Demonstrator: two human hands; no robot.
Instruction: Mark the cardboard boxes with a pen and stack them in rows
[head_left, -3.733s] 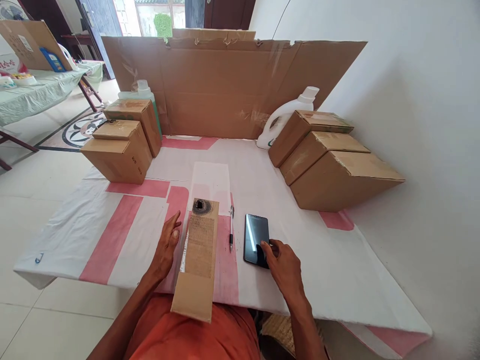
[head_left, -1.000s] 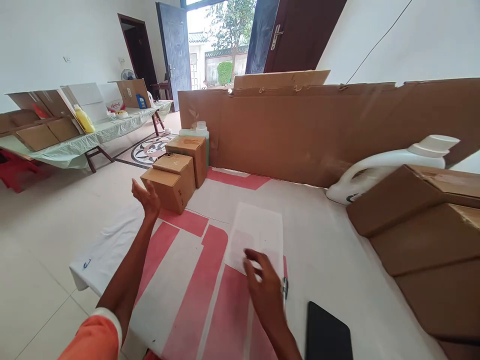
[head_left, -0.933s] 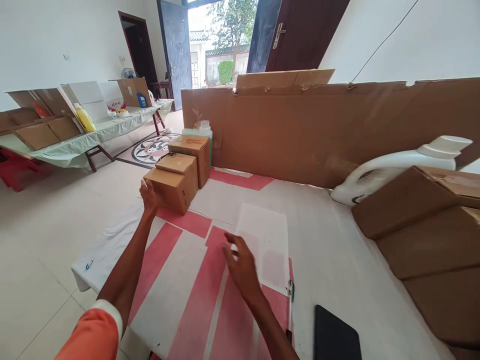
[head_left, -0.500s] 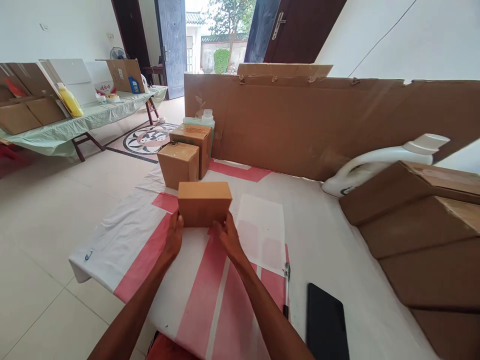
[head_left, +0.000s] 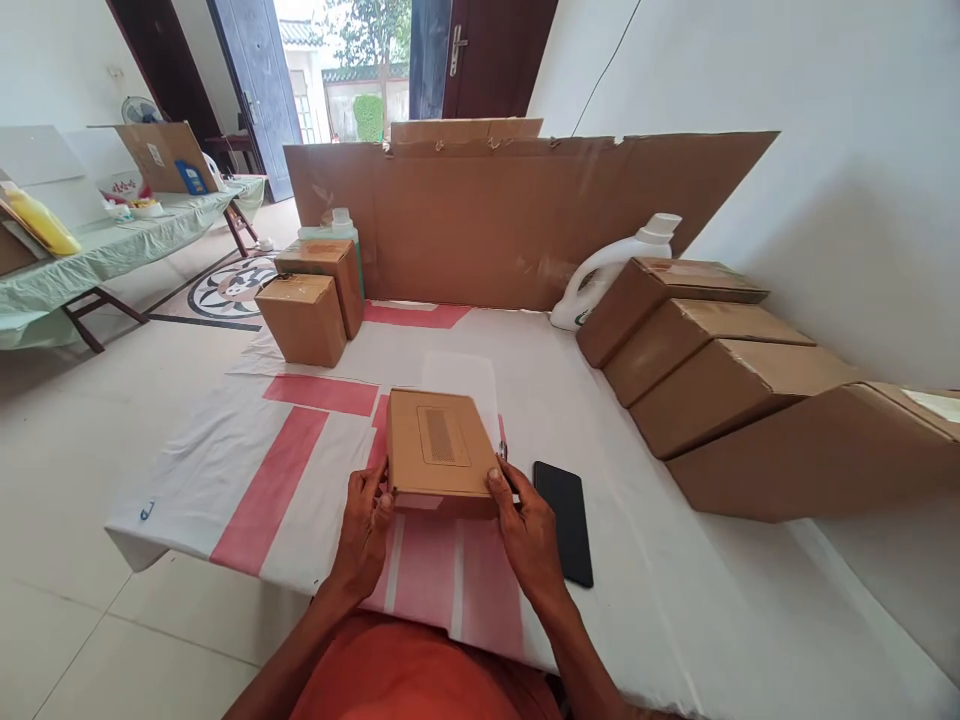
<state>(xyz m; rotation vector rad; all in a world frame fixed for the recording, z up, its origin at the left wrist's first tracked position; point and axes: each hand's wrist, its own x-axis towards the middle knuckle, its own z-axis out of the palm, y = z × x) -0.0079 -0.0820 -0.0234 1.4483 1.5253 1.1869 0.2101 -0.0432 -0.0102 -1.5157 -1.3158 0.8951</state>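
Where the room runs off to the far left, a second tabletop (head_left: 124, 245), green-covered, carries a yellow bottle (head_left: 45, 222) near some cardboard. On the main tabletop (head_left: 622, 610), beneath a white cloth with pink bars (head_left: 270, 490), the left side has two brown cartons (head_left: 304, 320), one nearer, one farther, and a green-tinted jug (head_left: 339, 230) behind the farther.

Next rightward, the left hand (head_left: 364, 525): fingers and thumb drawn in on the near left corner of a flat box (head_left: 442, 450). Box at near middle, a printed rectangle on its upper face, partly covering a pale sheet (head_left: 459, 370). Whether its base touches the cloth, I cannot tell. Cardboard panel (head_left: 480, 220) stands across the far side.

Right hand (head_left: 527, 525) grips the near right corner, thumb on the top edge, fingers along the side. Dark tablet (head_left: 568, 525) lies just beside it. Farther right, a white jug (head_left: 626, 248) at the far side, then a slanting row of brown boxes (head_left: 690, 400) running nearer.

Step in hand, as I judge it: steadying the box two-handed. A next move would call for even pressure at both corners, and care around the tablet.
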